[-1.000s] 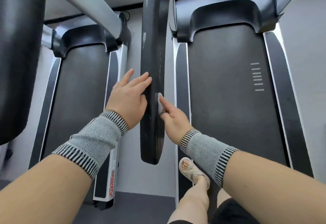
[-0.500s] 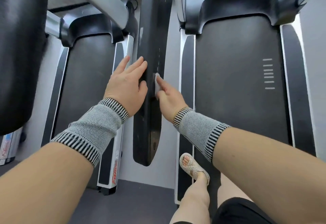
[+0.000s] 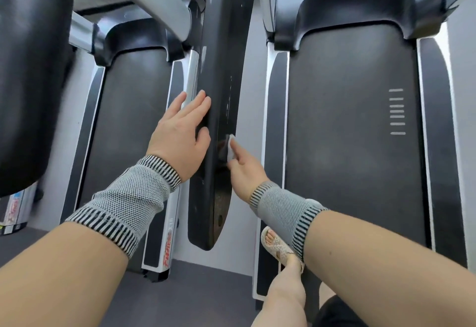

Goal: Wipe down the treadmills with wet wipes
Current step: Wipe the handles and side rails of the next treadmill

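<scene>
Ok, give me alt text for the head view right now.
The right hand presses a wet wipe against a black handrail while the left hand rests flat on its other side. Two treadmill belts lie below.

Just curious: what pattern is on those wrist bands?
Grey knit mesh wrist bands with black-and-white striped edges, seen in the head view.

- A grey floor [image 3: 180,298] carries everything here.
- Two treadmills stand on it side by side: the left treadmill [image 3: 128,131] and the right treadmill [image 3: 347,126], with a pale strip of floor between them.
- A foot in a woven sandal [image 3: 277,248] rests on the right treadmill's near left edge.
</scene>
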Available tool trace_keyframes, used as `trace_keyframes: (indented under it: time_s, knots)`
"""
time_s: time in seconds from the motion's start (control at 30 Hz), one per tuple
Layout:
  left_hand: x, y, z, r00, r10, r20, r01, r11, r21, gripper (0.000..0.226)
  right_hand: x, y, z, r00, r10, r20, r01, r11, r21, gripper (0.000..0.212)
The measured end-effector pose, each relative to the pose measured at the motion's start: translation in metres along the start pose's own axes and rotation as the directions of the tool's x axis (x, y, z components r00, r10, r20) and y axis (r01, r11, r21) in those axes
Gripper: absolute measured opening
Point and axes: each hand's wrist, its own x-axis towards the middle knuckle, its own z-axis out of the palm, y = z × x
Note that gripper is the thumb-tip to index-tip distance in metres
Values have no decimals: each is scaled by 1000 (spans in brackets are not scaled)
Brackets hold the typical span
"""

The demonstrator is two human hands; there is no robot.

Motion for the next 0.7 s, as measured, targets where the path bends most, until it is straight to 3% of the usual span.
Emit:
trace_keyframes:
  time_s: [0.1,0.27,0.33,0.43,0.6,0.7]
  knots:
    - [1,0,1,1000,-6,3,6,1000,-9,54,19,-19,-11,998,-51,-37,50,999,-20,52]
    - [1,1,-1,999,-35,18,35,999,-18,55,-15,-17,-3,981,-179,74,182,982,-43,56]
    - [1,1,-2,999,-32,25,32,999,-14,55,-4,-26,-8,975,-217,52,220,973,-68,54]
    - [1,3,-1,998,-39,41,39,999,-12,56,19,-44,-20,981,-193,-5,192,978,-76,54]
    - [0,2,-1,998,-40,42,41,999,-18,57,-24,-36,-11,969,-225,105,237,964,-122,53]
    - [1,2,-2,999,-36,41,37,999,-24,56,1,-46,-19,971,-233,46,237,962,-135,53]
